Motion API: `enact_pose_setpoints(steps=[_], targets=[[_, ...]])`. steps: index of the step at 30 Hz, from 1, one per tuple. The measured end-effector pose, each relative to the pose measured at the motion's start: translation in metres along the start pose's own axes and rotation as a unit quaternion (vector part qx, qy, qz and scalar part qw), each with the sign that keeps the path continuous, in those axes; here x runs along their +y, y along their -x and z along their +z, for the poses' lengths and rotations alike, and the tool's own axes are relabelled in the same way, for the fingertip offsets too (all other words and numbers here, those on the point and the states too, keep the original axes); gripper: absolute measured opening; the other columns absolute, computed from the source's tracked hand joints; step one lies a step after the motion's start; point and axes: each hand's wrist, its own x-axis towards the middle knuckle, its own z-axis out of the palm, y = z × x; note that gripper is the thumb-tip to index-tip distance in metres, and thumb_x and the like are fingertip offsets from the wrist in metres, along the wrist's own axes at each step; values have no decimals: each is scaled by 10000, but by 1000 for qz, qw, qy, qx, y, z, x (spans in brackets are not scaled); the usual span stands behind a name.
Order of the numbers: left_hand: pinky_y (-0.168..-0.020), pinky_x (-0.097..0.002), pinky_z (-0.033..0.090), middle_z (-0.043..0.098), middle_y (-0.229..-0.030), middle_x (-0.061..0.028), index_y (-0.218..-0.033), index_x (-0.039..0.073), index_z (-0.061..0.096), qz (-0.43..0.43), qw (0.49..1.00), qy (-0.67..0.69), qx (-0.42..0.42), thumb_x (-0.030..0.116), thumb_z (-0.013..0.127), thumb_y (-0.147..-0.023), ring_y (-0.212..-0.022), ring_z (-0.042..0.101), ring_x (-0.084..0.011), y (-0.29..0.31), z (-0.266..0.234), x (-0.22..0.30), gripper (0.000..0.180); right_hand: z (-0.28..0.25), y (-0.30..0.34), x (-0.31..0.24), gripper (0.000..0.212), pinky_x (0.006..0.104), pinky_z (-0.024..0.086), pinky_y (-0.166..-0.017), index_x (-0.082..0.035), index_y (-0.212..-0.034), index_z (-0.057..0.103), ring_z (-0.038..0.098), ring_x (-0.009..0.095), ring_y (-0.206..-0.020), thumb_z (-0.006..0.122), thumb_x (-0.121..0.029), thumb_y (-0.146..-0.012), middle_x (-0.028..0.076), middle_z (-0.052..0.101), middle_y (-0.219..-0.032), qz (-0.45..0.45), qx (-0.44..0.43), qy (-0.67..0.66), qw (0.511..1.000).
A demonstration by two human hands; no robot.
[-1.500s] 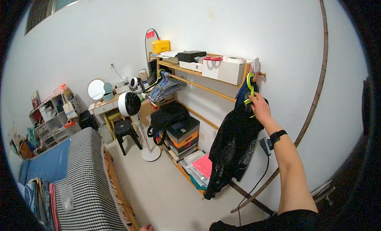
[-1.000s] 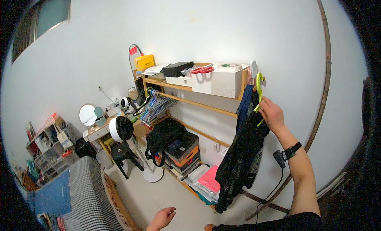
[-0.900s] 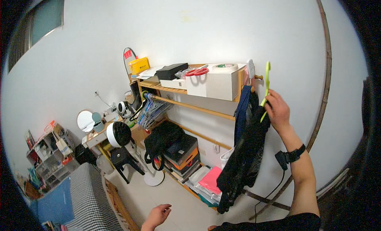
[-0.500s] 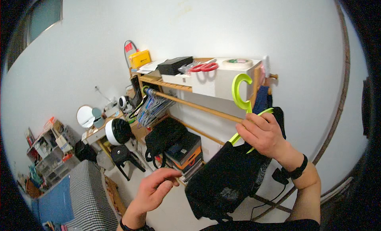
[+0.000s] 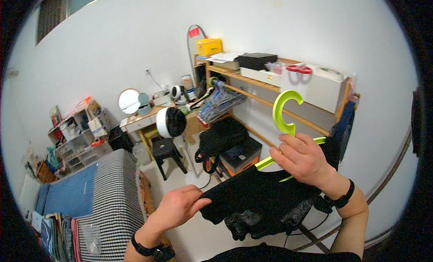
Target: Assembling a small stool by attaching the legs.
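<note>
A black T-shirt (image 5: 252, 192) with a grey print hangs on a lime-green clothes hanger (image 5: 283, 114). My right hand (image 5: 303, 160) is closed round the hanger just below its large hook, and the hook points up. One hanger arm shows at the shirt's neck opening, left of my fingers, and another green part sticks out to their right. My left hand (image 5: 180, 207) pinches the shirt's left edge, near the sleeve, between thumb and fingers. That edge is drawn out sideways, while the lower cloth falls in folds.
A wooden rack (image 5: 261, 84) ahead carries boxes, red-handled scissors (image 5: 299, 69) and a bunch of hangers (image 5: 218, 102). Below it sit a black bag (image 5: 225, 133) and a box. A white fan (image 5: 171, 122), black stool (image 5: 165, 150) and checked bed (image 5: 115, 194) are at left.
My left hand has gone from hovering apart to gripping the shirt's left edge, which is now spread out and raised. The head view has swung left, bringing more of the bed into sight.
</note>
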Motion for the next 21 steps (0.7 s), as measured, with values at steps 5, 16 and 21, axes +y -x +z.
enact_pose_setpoints(steps=[5,16,21], targets=[[-524,-375,428,495,-671,-118,-678,26,518,-65,995,-69,35,226,603,-811,-591,511,-308,73,-53,-19,255,24,-72,-48,239,321,451,-739,-87,-952,566,555,183,-950,559,-158,-724,16,560,-816,-43,34,-104,993],[-458,-326,333,432,-554,-109,-620,-15,472,-344,887,-101,291,62,543,-797,-481,417,-235,300,-137,17,206,116,-208,-153,230,358,485,-725,-5,-980,505,584,324,-818,566,-106,-782,152,588,-840,82,149,-346,923],[-448,-301,288,399,-526,-62,-599,-29,466,-374,832,-116,394,148,505,-830,-475,381,-167,329,-150,78,293,136,-274,-193,170,248,467,-673,-38,-998,467,581,141,-824,468,-177,-900,78,596,-864,333,99,-814,465]])
